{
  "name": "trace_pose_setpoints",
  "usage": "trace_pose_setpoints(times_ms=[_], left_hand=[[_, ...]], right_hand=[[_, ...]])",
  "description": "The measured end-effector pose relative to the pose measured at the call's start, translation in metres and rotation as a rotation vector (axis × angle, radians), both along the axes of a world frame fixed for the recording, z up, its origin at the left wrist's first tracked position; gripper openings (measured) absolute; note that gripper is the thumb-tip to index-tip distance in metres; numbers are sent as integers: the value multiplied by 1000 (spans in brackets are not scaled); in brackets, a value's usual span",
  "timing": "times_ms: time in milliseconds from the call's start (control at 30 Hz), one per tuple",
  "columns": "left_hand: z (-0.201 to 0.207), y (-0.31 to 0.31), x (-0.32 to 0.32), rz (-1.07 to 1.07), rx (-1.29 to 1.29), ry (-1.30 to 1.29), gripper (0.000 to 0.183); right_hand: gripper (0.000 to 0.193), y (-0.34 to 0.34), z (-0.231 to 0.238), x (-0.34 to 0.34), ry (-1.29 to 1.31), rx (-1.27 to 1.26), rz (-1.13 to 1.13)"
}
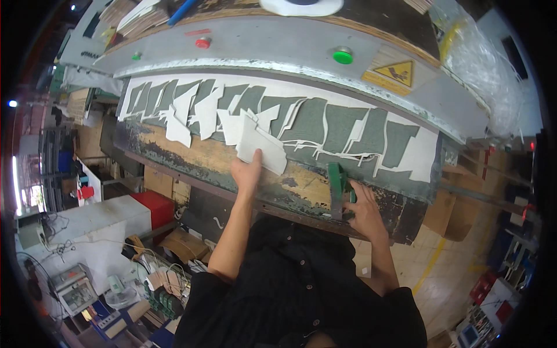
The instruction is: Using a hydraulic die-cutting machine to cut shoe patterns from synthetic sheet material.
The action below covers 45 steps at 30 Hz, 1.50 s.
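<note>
My left hand [248, 171] holds a stack of white cut pieces [261, 145] at the front of the worn wooden press bed [191, 156]. Behind it lies a white sheet [418, 156] with several shapes cut out, the grey-green mat showing through the gaps, and loose white cut pieces [191, 113] lying on the left half. My right hand [362, 209] grips a green metal cutting die [336, 188] that stands on edge at the bed's front edge.
The grey press head [272, 43] arches over the bed, with a green button [342, 56], a red button [202, 42] and a yellow warning sign [396, 72]. A red box [154, 206], cardboard and cluttered benches lie lower left. Plastic wrap [481, 52] hangs at upper right.
</note>
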State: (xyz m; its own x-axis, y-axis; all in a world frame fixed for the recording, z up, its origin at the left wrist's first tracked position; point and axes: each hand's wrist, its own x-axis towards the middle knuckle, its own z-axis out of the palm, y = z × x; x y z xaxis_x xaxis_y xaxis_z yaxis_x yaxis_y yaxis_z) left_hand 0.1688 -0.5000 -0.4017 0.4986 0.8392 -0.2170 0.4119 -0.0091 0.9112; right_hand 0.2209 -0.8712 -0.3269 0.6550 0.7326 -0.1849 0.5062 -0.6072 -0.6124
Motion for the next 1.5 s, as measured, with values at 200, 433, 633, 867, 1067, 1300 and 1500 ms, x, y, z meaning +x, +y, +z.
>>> trace_pose_setpoints(times_ms=[200, 433, 633, 867, 1067, 1300, 1500], left_hand=[[2, 32, 6, -292, 526, 252, 98], [23, 61, 15, -580, 547, 114, 44], [106, 77, 23, -1397, 77, -395, 35], [38, 121, 75, -840, 614, -109, 45], [19, 125, 70, -859, 716, -212, 42], [2, 134, 29, -395, 91, -116, 36], [27, 135, 15, -535, 413, 67, 74]], right_hand=[[37, 33, -16, -18, -157, -108, 69], [57, 86, 34, -12, 36, -57, -200], [77, 193, 44, -7, 245, 345, -248], [121, 259, 10, -61, 1360, 1191, -571], [131, 295, 15, -123, 1323, 1278, -409], [118, 293, 27, -117, 1204, 1440, -529], [114, 267, 9, -103, 1023, 1501, -562]])
